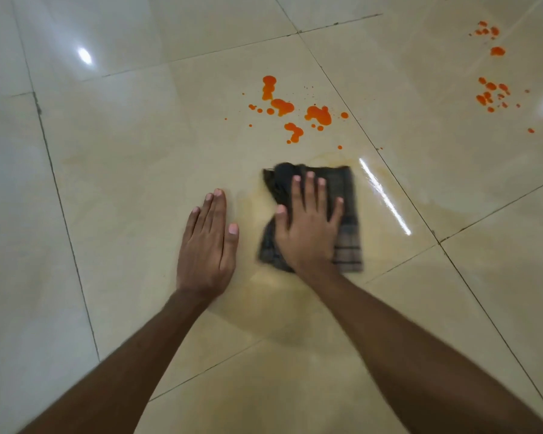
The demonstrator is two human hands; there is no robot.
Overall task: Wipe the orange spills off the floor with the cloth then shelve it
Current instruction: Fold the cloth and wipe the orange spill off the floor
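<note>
Head view, cloth (347, 211) under flat spread right hand (308, 227), left hand (208, 242) flat on floor (123, 170) beside it, orange spills (295, 112) beyond.

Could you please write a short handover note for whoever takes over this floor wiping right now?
Left hand: open, flat on the glossy beige tiled floor.
Right hand: open, fingers spread, pressing the dark checked cloth onto the floor.
Done: a faint yellowish wiped smear surrounds the cloth.
Left: the large orange spill cluster just beyond the cloth, the smaller orange drops at far right, then shelving the cloth; no shelf in view.
</note>
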